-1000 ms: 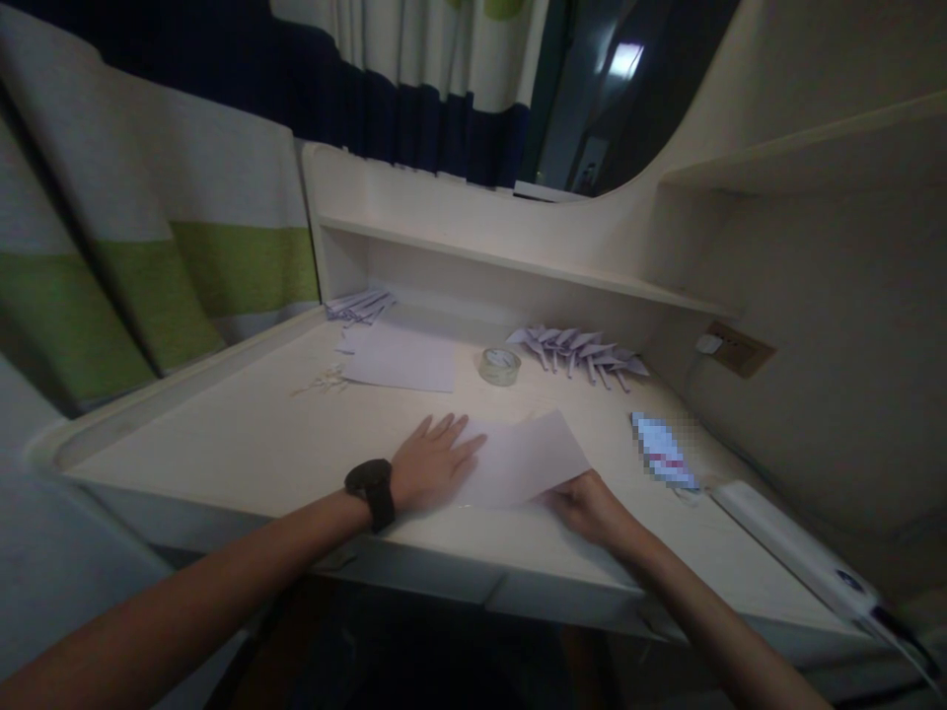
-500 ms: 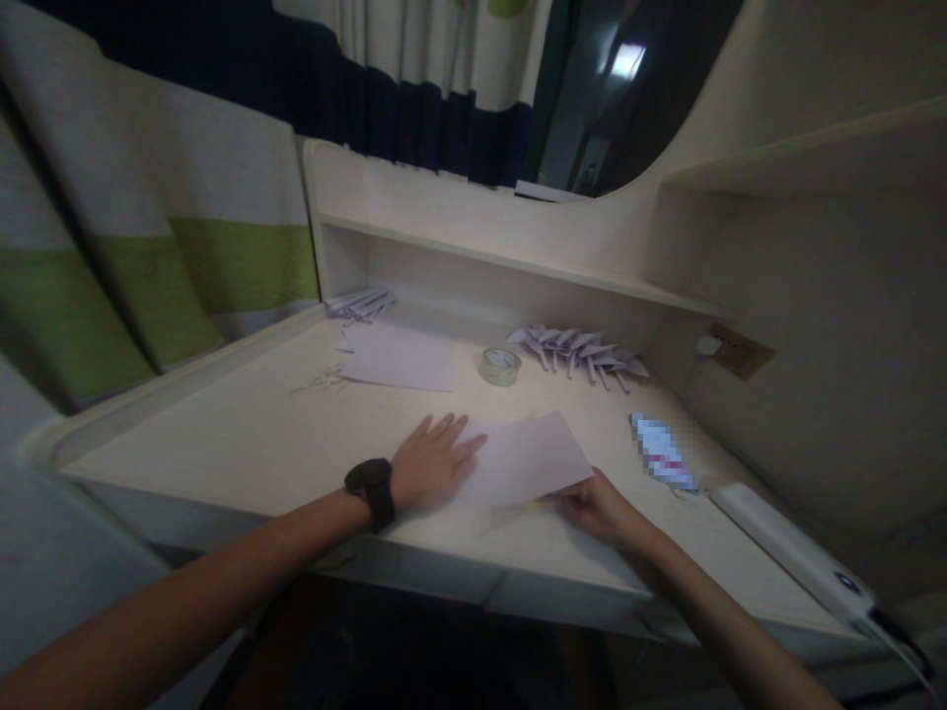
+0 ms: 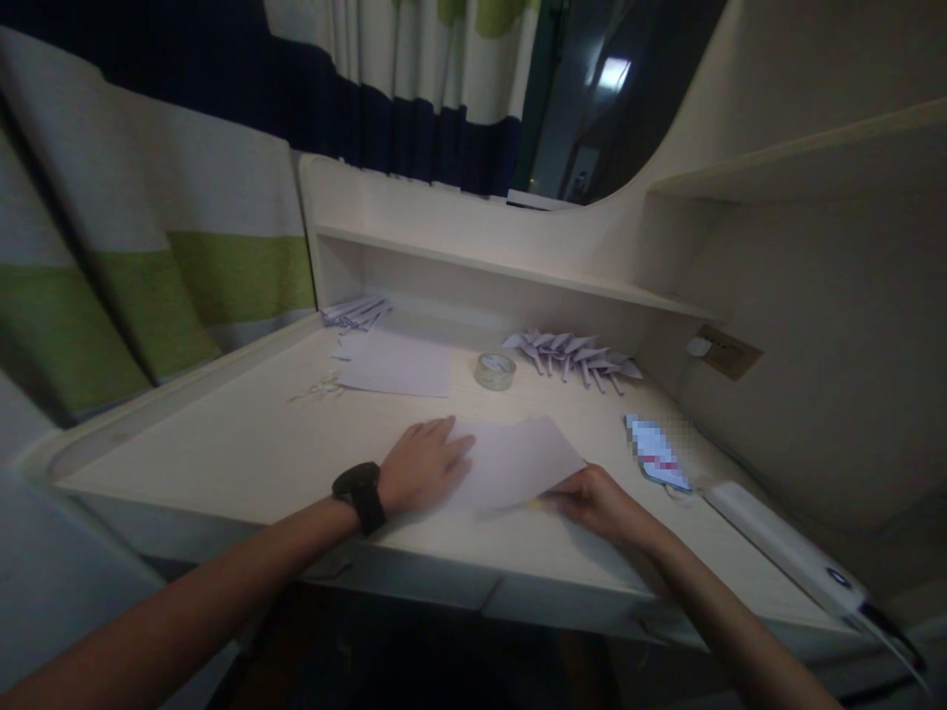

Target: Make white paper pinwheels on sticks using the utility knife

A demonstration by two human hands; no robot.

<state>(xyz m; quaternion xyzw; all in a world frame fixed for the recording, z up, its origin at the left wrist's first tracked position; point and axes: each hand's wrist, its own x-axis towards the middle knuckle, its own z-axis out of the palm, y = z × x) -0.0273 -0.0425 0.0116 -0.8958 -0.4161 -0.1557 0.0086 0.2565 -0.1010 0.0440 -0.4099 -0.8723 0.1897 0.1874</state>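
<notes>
The left hand [image 3: 423, 463], a dark watch [image 3: 359, 493] on its wrist, lies flat and open with the fingers together on the near left part of a white sheet of paper [image 3: 518, 459], pressing it to the bench [image 3: 244, 444] so that it cannot slide. The right hand [image 3: 596, 498] has the sheet's near right corner pinched between thumb and fingers, and that edge is lifted a little off the surface while the rest lies down, which looks like the hold one takes to bend or line up paper. The sheet sits near the front edge, right between the two arms, where both can reach it easily. Farther back, a roll of clear tape [image 3: 495, 370] stands by itself, with a row of folded paper pieces [image 3: 573, 353] fanned out just to its right against the back wall and a smaller bunch of folded pieces [image 3: 355, 312] in the left rear corner. A few flat blank sheets [image 3: 396, 363] lie well apart from the hands, and a long white device [image 3: 784, 547] rests along the right edge.
</notes>
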